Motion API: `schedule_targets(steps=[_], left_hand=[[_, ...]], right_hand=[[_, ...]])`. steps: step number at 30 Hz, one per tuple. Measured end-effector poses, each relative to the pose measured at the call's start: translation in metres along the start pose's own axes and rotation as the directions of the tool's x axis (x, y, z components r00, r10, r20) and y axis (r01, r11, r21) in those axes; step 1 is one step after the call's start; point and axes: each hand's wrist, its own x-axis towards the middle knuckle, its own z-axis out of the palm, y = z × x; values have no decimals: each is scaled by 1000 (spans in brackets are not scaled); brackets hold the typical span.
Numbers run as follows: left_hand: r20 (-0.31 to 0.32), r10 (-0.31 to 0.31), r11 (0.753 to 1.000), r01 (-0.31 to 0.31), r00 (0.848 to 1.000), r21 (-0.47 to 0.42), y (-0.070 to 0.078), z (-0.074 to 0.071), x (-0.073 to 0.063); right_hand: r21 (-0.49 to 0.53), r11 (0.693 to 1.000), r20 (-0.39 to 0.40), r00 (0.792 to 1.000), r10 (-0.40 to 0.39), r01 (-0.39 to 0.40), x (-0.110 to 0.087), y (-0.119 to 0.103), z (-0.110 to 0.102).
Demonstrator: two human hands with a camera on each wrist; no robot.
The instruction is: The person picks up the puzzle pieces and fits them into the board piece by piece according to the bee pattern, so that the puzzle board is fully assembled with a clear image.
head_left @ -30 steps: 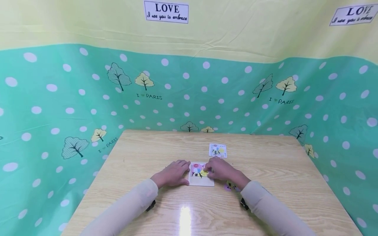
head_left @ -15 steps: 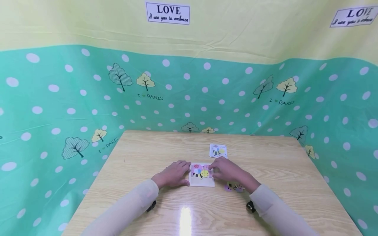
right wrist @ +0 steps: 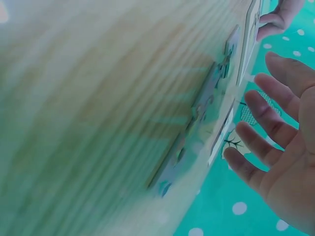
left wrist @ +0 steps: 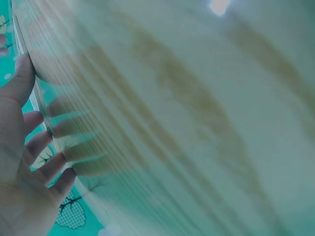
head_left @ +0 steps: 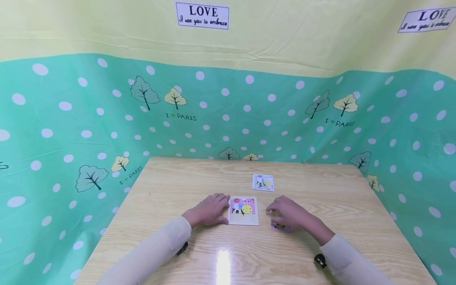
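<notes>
From here the right hand [head_left: 290,213], fingers loosely spread and holding nothing, hangs over the loose puzzle pieces [head_left: 282,228] and hides part of them, so I can't make out their full picture. The left hand [head_left: 210,210], fingers apart, touches the left edge of the bee puzzle board [head_left: 243,220] on the wooden surface [head_left: 178,178]; a bee card [head_left: 263,182] lies beyond, before a dotted curtain [head_left: 235,107].

- Left hand [head_left: 210,209]: fingers spread, thumb apart.
- Right hand [head_left: 289,211]: fingers loose and a little bent.
- Left arm [head_left: 153,249] and right arm [head_left: 350,259] both reach forward.
</notes>
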Motion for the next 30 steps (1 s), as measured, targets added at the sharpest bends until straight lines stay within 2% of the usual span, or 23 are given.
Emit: schedule_targets(steps=[5, 15, 23, 30], left_hand=[[7, -2, 1000, 2, 1000, 8, 0, 0, 0], [11, -8, 1000, 7, 1000, 9, 0, 1, 1], [18, -2, 1000, 2, 1000, -5, 0, 2, 2], [3, 4, 1000, -4, 1000, 23, -3, 5, 3]], right_hand=[[35, 999, 8, 999, 35, -35, -10, 8, 4], [17, 1000, 40, 999, -7, 7, -18, 16, 12], [-12, 999, 6, 999, -44, 44, -16, 14, 17], [-15, 999, -21, 999, -51, 50, -14, 14, 19]])
